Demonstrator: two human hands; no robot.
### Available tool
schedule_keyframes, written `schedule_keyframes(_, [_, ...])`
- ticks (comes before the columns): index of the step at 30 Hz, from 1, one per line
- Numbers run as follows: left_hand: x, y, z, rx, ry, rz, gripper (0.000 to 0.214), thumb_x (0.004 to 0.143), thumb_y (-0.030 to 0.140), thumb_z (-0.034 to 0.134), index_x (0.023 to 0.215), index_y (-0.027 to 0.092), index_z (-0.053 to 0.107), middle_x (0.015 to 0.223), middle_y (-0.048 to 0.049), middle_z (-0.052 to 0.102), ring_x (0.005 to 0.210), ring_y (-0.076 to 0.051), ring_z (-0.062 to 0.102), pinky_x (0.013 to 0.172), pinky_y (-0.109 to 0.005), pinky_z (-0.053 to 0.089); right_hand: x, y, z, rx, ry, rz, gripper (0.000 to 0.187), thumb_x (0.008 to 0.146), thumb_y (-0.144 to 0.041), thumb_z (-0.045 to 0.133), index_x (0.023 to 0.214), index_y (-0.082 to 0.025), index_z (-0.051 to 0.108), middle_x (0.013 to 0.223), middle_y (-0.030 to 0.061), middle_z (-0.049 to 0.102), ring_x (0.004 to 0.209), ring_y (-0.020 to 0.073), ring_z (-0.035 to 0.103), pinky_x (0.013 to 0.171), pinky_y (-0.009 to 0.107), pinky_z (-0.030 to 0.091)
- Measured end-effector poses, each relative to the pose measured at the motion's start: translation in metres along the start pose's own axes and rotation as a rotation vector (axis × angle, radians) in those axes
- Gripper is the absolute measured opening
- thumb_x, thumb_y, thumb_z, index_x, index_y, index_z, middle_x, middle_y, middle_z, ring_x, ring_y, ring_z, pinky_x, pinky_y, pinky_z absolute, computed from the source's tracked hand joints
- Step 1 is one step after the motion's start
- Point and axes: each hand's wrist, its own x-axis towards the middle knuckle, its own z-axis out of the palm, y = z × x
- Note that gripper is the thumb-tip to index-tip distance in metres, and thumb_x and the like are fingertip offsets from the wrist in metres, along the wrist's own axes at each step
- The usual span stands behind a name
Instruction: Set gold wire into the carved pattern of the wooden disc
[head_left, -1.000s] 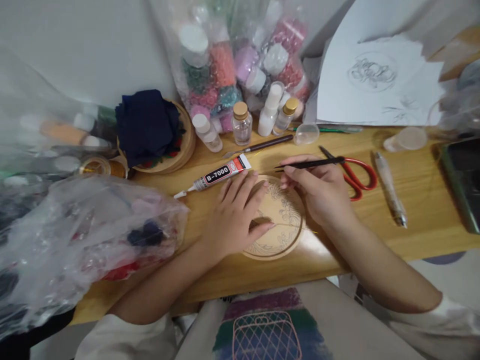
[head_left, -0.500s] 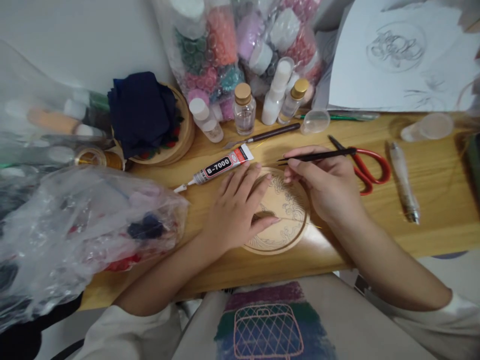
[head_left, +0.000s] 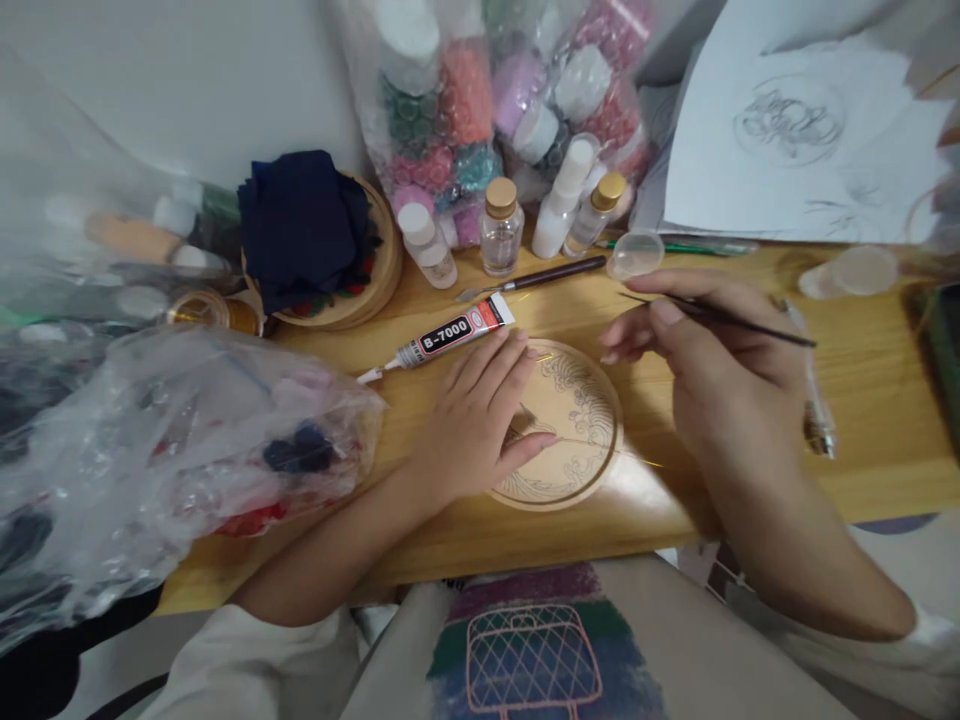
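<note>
Worktop seen from above, read from left to right. At the far left, a crumpled clear plastic bag (head_left: pixel 172 430) with dark blue and red contents; behind it, a spool of gold thread (head_left: pixel 244 316); next, a stack of navy cloth (head_left: pixel 304 230) on a round wooden box (head_left: pixel 386 275). Toward the centre, a B-7000 glue tube (head_left: pixel 454 333) lies slantwise on the wooden table (head_left: pixel 405 425), its nozzle toward the left; behind it stand a gold-capped glass bottle (head_left: pixel 500 245) and a white spray bottle (head_left: pixel 553 228), with a brown-handled spatula (head_left: pixel 559 273) lying in front of them.

The left hand (head_left: pixel 472 430) lies palm down over the left part of a round wooden disc (head_left: pixel 562 410), which rests on the table before the person and bears line drawings of scrolls and blossoms; its fingers lie nearly together, the thumb set apart — its tip at the inner end of a fine gold strand (head_left: pixel 646 460), which runs across the disc and past the right rim; a short gold piece (head_left: pixel 545 357) lies near the index fingertip.

To the right, clear of the disc, the right hand (head_left: pixel 724 390) pinches dark tweezers (head_left: pixel 780 334) between thumb and index finger, the other fingers curled — whether the tips grip anything cannot be told. Beyond lie a clear-barrelled pen (head_left: pixel 819 415), partly covered by the hand, and a translucent cup (head_left: pixel 866 273).
</note>
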Motion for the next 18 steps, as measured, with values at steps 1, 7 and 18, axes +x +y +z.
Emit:
schedule_keyframes(1, [0.0, 0.0, 0.0, 0.008, -0.004, -0.002, 0.07, 0.099, 0.055, 0.047, 0.146, 0.003, 0.04, 0.155, -0.0225, 0.04, 0.149, -0.032, 0.03, 0.119, -0.05, 0.031, -0.003, -0.003, -0.004, -0.092, -0.04, -0.045, 0.017, 0.095, -0.024, 0.057, 0.108, -0.027, 0.068, 0.084, -0.0002, 0.072, 0.075, 0.0173, 0.069, 0.072, 0.034, 0.055])
schedule_keyframes(7, [0.0, 0.003, 0.001, 0.051, 0.001, 0.005, 0.069, 0.1, 0.054, 0.045, 0.145, 0.002, 0.041, 0.154, -0.0224, 0.042, 0.147, -0.035, 0.032, 0.117, -0.052, 0.033, -0.017, 0.014, -0.019, -0.73, -0.43, -0.565, 0.025, 0.094, -0.028, 0.058, 0.118, -0.022, 0.06, 0.104, 0.0083, 0.076, 0.096, 0.0259, 0.071, 0.078, 0.039, 0.056])
schedule_keyframes(18, [0.001, 0.004, 0.0, 0.034, -0.023, -0.005, 0.062, 0.1, 0.054, 0.044, 0.139, 0.006, 0.05, 0.155, -0.0226, 0.04, 0.148, -0.036, 0.03, 0.117, -0.055, 0.033, -0.022, 0.04, -0.017, -0.822, -0.518, -0.704, 0.039, 0.095, -0.031, 0.057, 0.133, -0.022, 0.052, 0.131, 0.0133, 0.067, 0.125, 0.0298, 0.059, 0.095, 0.046, 0.051])
